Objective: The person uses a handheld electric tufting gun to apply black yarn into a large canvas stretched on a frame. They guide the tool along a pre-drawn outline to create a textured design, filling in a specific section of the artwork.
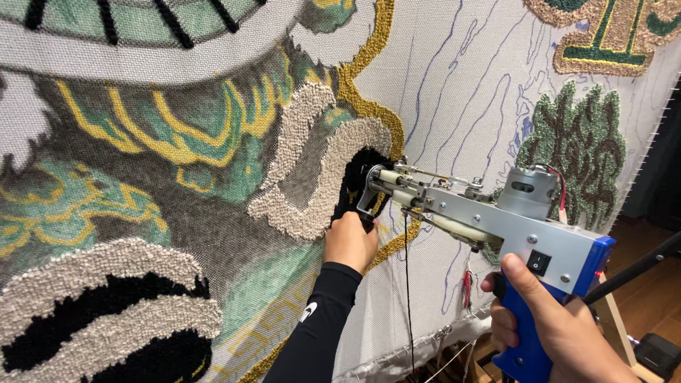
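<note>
Bright, even indoor light, sharp focus, soft shadows, dim floor at right.

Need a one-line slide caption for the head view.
Right hand grips blue tufting gun against stretched cloth; left hand holds its front handle.

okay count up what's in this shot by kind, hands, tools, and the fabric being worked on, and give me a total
Hands: 2, the left hand gripping the front handle and the right hand on the blue grip
Tufting guns: 1, the tufting gun, silver and blue
Stretched cloths: 1, the backing cloth with tufted yarn patches
Total: 4
</note>
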